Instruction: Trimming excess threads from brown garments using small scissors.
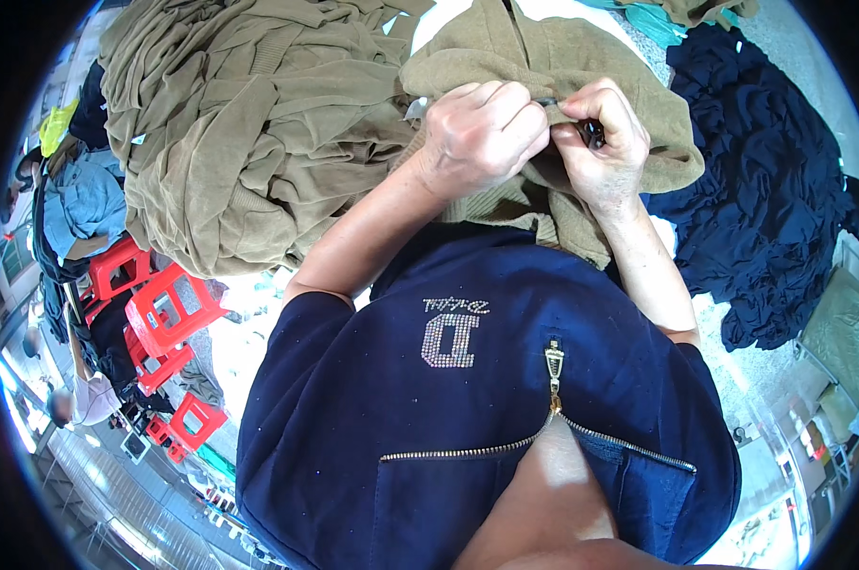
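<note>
A brown knit garment (653, 142) with ribbed edging lies in front of my chest, and both hands are at work on it. My left hand (486, 133) is closed in a fist on a fold of its cloth. Close beside it, my right hand (605, 142) is closed with thumb and fingers bent around a small dark tool (593, 135). The fingers hide most of the tool, so its exact kind does not show. A dark tip (545, 102) pokes out between the two hands, over the cloth.
A big heap of brown knit garments (258, 142) rises at the left. To the right lies a pile of dark navy garments (753, 190). Red plastic stools (173, 309) stand at the far left, near blue-grey clothes (85, 201). Teal cloth (656, 21) shows at the back.
</note>
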### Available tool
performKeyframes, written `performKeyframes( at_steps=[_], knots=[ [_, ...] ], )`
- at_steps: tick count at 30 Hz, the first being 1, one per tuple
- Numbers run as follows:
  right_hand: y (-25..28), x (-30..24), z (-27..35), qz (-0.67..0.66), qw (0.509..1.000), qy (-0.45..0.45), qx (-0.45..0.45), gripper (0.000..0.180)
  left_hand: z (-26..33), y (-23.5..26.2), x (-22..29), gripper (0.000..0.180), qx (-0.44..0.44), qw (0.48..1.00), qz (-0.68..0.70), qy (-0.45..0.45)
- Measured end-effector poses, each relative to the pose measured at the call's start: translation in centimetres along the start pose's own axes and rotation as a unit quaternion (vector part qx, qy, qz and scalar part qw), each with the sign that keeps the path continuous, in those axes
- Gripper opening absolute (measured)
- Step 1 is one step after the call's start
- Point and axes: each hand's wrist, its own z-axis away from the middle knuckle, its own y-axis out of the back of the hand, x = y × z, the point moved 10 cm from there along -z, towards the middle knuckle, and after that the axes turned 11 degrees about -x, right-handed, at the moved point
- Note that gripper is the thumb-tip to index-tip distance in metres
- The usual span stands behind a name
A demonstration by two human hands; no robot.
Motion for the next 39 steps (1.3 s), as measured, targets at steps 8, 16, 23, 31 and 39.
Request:
performKeyframes(
  at_steps=[8, 16, 23, 31, 39],
  knots=[
    [0.9, 2.0, 2.1, 0.167, 0.973, -0.083, -0.139, 0.025, 2.5, -1.1, -2.4, 0.015, -0.12, 0.991, 0.05, 0.032],
    [5.9, 4.5, 6.1, 0.134, 0.937, -0.25, -0.204, 0.019, 7.8, 0.2, -6.4, 0.014, -0.278, 0.864, 0.33, 0.258],
    [7.2, -1.4, 4.0, 0.148, 0.985, -0.053, -0.065, 0.022, 5.3, 0.1, -4.5, 0.01, -0.095, 0.592, 0.747, 0.288],
    [2.9, -10.2, 1.8, 0.108, 0.969, 0.22, -0.021, 0.02, 1.2, -1.9, -1.3, 0.021, -0.077, 0.591, 0.737, 0.318],
    [0.8, -7.1, 2.5, 0.065, 0.988, 0.137, -0.038, 0.021, 0.5, 1.2, -1.0, 0.029, -0.106, 0.874, 0.441, 0.172]
  ],
)
